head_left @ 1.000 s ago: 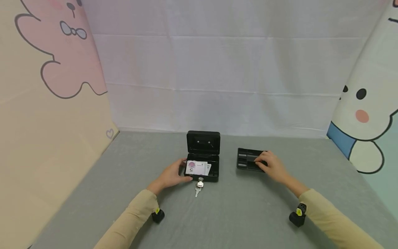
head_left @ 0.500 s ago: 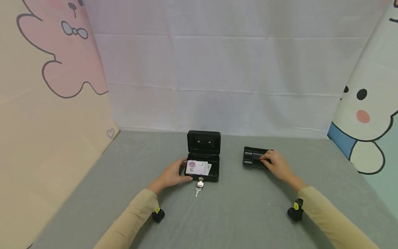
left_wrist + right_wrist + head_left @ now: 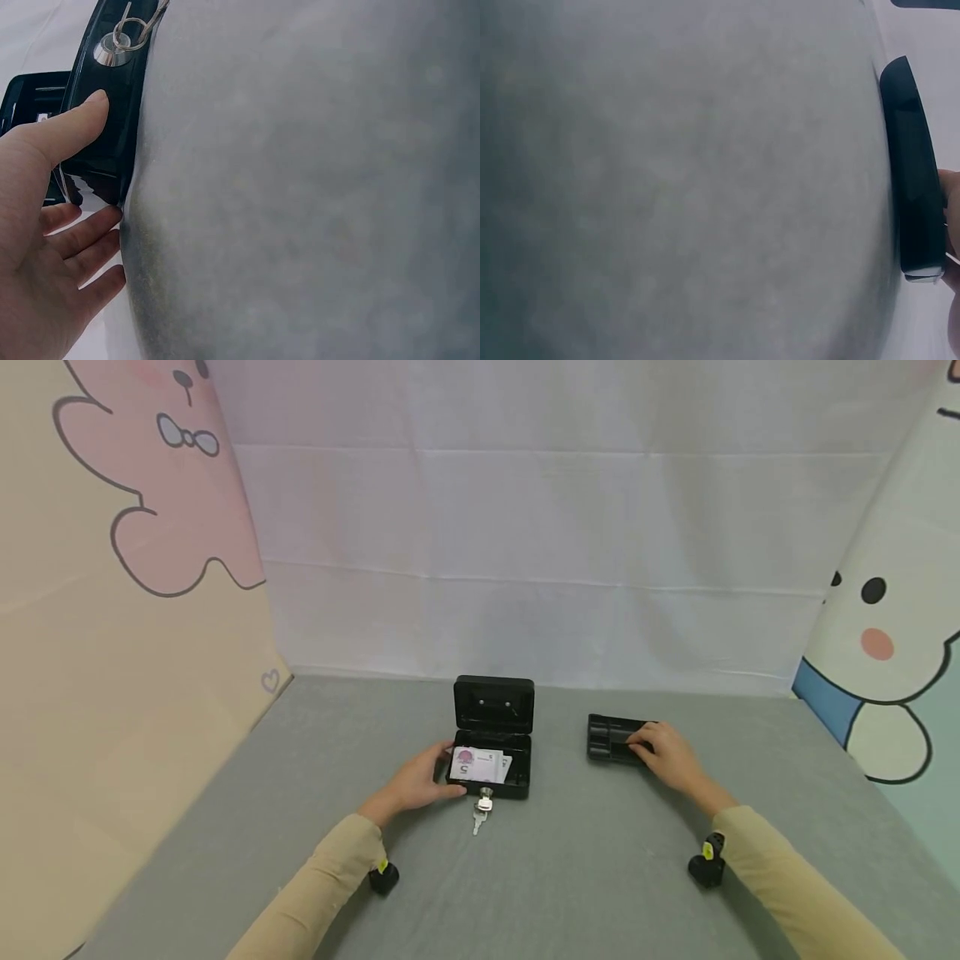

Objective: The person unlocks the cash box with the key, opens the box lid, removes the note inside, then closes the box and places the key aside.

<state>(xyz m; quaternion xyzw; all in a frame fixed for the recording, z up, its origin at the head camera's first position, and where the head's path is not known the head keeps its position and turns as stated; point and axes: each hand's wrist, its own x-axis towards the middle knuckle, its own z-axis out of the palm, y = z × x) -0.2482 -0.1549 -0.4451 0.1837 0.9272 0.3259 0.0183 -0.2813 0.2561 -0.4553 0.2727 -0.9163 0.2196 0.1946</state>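
A small black cash box (image 3: 493, 710) stands with its lid raised, several pale banknotes (image 3: 474, 765) lying inside. In its front lock (image 3: 111, 52) sits a key, with a second key (image 3: 478, 820) hanging from the ring. My left hand (image 3: 414, 782) holds the box at its left front corner, the thumb (image 3: 88, 120) pressed on the front face and the fingers along the left side. To the right, a black coin tray (image 3: 602, 742) with compartments lies on the table. Thumb and fingertips of my right hand (image 3: 669, 760) pinch the tray's middle; its right part is hidden behind the hand.
The table (image 3: 555, 877) has a grey cloth over it. A white curtain (image 3: 540, 527) hangs along the back edge, with cartoon-printed sheets at both sides. A small black camera sits on each wrist.
The coin tray has moved slightly right and turned flatter in my right hand, mostly in the first half second. My left hand and the cash box have stayed in place.
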